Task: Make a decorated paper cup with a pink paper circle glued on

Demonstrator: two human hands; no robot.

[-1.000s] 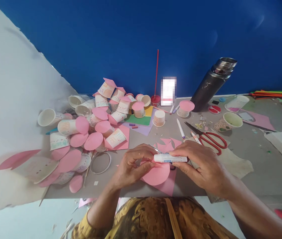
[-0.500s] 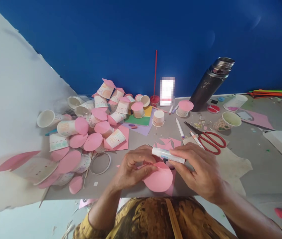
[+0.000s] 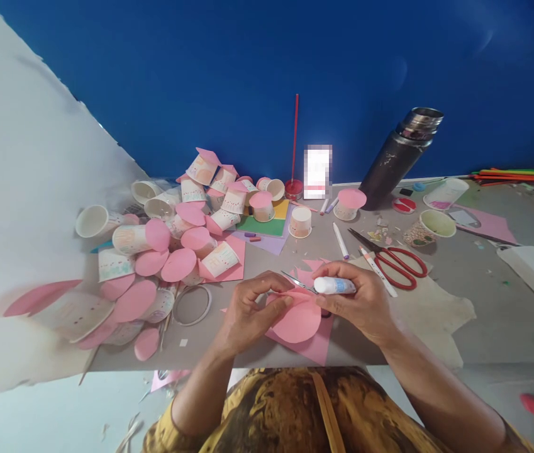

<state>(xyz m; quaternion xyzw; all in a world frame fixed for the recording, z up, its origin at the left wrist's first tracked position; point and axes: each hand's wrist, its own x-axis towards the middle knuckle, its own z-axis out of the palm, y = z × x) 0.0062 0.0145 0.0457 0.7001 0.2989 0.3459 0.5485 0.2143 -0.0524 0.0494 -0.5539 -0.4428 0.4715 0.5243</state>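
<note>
Two bare hands (image 3: 258, 313) are holding one round pink paper disc (image 3: 297, 322) and one white plastic tube (image 3: 335, 285). Also counting one red-handled pair of black-bladed scissors (image 3: 378, 252), one dark metal flask (image 3: 395, 168), one white plastic power strip (image 3: 527, 265), one white ring (image 3: 209, 303). Pink-topped white paper cups (image 3: 219, 260) are overlapping too much for an exact number; over ten are showing.

A dark flask (image 3: 394, 163) with an uncapped steel neck stands near the blue wall (image 3: 200, 75). Red-handled scissors (image 3: 401, 268) lie on the bench (image 3: 507, 327), right of a white marker (image 3: 341, 241). A power strip (image 3: 533, 277) occupies the right side; coloured sticks (image 3: 521, 178) lie behind it. A white ring (image 3: 209, 308) lies at left.
</note>
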